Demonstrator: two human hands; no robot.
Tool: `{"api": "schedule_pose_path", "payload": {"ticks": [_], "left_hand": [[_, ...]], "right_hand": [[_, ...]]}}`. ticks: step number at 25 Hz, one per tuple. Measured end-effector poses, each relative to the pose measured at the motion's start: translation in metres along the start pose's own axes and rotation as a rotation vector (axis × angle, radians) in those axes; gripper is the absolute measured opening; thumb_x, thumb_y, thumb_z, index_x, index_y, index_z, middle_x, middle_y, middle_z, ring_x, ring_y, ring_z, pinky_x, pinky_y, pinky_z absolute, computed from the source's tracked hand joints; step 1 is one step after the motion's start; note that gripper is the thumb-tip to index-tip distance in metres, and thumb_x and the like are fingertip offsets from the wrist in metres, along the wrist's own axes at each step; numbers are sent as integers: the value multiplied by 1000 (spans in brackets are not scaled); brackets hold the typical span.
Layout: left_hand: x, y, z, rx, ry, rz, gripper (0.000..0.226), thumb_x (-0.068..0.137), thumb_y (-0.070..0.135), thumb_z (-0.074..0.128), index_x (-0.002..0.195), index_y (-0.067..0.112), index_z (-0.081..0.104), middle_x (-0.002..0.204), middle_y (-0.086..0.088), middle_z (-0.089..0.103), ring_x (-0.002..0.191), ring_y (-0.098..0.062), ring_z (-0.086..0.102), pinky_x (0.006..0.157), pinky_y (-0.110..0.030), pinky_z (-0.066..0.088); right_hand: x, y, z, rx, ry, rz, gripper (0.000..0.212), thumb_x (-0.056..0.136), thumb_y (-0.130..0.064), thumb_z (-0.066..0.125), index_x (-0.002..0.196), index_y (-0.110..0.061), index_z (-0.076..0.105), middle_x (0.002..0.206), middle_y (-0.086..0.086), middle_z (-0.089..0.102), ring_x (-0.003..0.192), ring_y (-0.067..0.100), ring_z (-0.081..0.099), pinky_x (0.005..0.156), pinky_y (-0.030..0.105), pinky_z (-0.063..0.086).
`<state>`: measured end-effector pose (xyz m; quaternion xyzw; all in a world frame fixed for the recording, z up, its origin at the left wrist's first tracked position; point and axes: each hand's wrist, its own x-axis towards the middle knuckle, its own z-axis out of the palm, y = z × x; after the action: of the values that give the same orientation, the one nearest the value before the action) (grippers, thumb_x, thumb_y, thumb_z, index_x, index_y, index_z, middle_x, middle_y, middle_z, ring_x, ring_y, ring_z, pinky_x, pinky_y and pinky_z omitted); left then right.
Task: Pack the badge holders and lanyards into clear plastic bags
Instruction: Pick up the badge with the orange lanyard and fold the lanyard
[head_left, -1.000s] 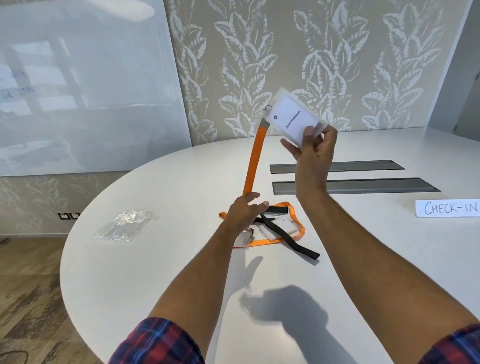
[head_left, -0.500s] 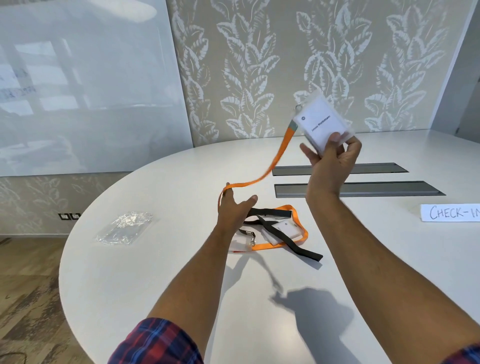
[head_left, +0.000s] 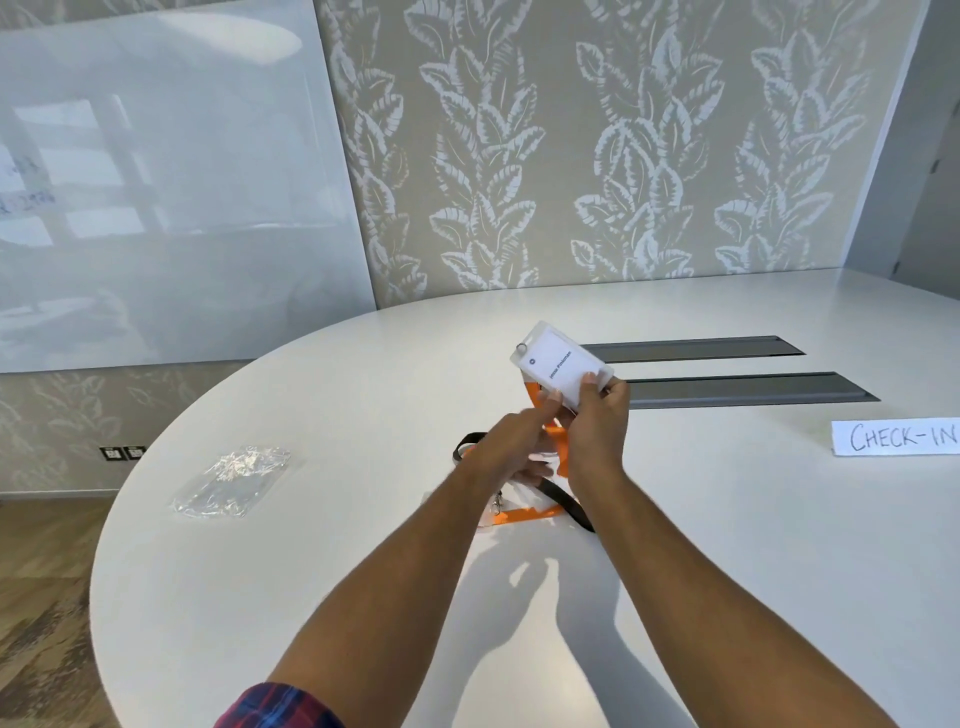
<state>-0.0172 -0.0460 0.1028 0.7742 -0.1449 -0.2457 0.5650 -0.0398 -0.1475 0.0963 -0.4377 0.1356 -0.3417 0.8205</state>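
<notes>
Table (head_left: 311, 597) white, round; leaf-patterned wall (head_left: 571, 156) behind.

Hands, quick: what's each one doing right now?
Left hand: closed on the orange lanyard, gathering it under the badge.
Right hand: pinching the badge holder above the table.

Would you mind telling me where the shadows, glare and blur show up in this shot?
Head view: both arms cast soft shadows on the table toward the camera; the whiteboard carries window glare; the left hand is motion-blurred, while the badge holder in the right hand stays fairly sharp; the wide lens bends the table edge.
</notes>
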Motion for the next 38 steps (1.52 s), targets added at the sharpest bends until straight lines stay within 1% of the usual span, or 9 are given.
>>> {"api": "schedule_pose_path", "payload": {"ticks": [4,9,14,18,22,26,30,34,38], "left_hand": [[6,-7,4,-30,206,48,77,88,71,41,74,3,76,75,-15,77,69,-27,76,59,-28,56],[11,-10,1,-174,327,245,39,95,46,60,97,9,73,91,-6,79,81,-24,78,83,-44,62],[9,-13,-8,-222,488,335,24,97,30,65,100,6,65,95,-15,75,87,-36,75,79,-58,60],[6,-10,-19,-293,420,358,11,96,18,68,100,9,68,89,-16,73,88,-33,74,80,-62,59],[5,-12,-25,-345,305,299,16,94,12,67,108,6,71,94,-15,72,86,-31,66,80,-50,54],[-1,-11,-30,-379,198,237,11,85,10,69,94,7,73,80,-10,69,57,-21,53,49,-19,43],[-2,-15,-33,-371,93,247,12,77,16,70,87,11,75,86,-19,66,76,-33,43,62,-32,36],[-8,-14,-31,-417,70,250,15,74,19,71,87,13,76,81,-14,62,53,-21,42,60,-28,42],[-7,-16,-32,-532,137,300,23,81,17,72,102,9,71,102,-14,72,89,-29,68,81,-43,55]], "right_hand": [[-1,12,-3,-14,-10,21,7,106,-21,49,99,-18,49,112,9,65,93,21,72,66,25,59],[3,23,-14,-88,-55,55,6,104,-20,54,105,-15,56,111,11,67,98,22,66,81,32,55],[-5,33,-25,-187,-236,68,28,86,-22,65,111,-7,64,110,14,73,99,28,71,84,37,60],[-3,35,-38,-339,-289,-78,44,79,-2,64,119,-18,58,121,5,67,105,21,66,72,24,59],[12,31,-38,-396,-382,-217,69,86,3,70,137,-38,48,143,-3,56,126,10,57,94,37,57],[23,18,-28,-311,-473,-199,68,88,-2,69,135,-47,52,140,4,61,124,20,61,94,41,58],[24,9,-16,-241,-520,-1,36,68,-33,64,101,-38,78,101,1,76,86,20,68,74,37,59],[23,9,-17,-396,-415,-166,33,91,-2,61,93,-31,76,84,-12,78,74,5,71,64,26,57],[21,4,-22,-478,-355,-256,19,96,-10,62,92,-22,77,84,-2,77,74,8,67,59,24,54]]}}
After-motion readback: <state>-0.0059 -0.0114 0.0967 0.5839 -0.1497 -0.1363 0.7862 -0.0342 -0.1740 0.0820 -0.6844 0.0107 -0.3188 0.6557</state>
